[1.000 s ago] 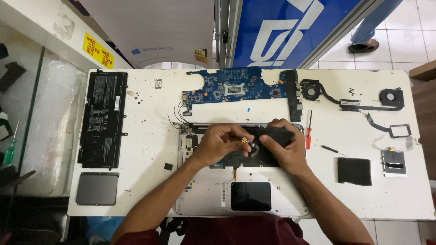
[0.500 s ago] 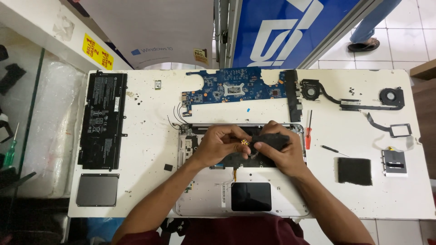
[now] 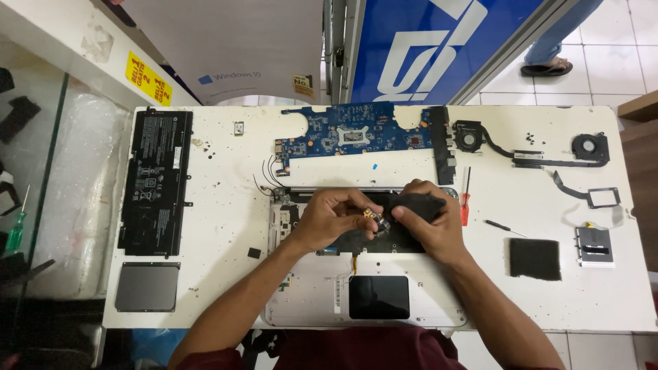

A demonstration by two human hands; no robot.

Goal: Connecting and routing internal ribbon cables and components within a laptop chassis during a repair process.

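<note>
Centrally, your left hand (image 3: 329, 219) pinches a small metal connector part (image 3: 375, 219) over the open laptop chassis (image 3: 411, 312) at the surface's near edge; your right hand (image 3: 428, 223) clamps a black pad (image 3: 418, 202).

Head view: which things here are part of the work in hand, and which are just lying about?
In hand:
left hand
right hand
small part pinched between them
black sheet under the right hand
laptop shell

Lying about:
blue circuit board
battery
grey pad
red screwdriver
fans
black square
</note>
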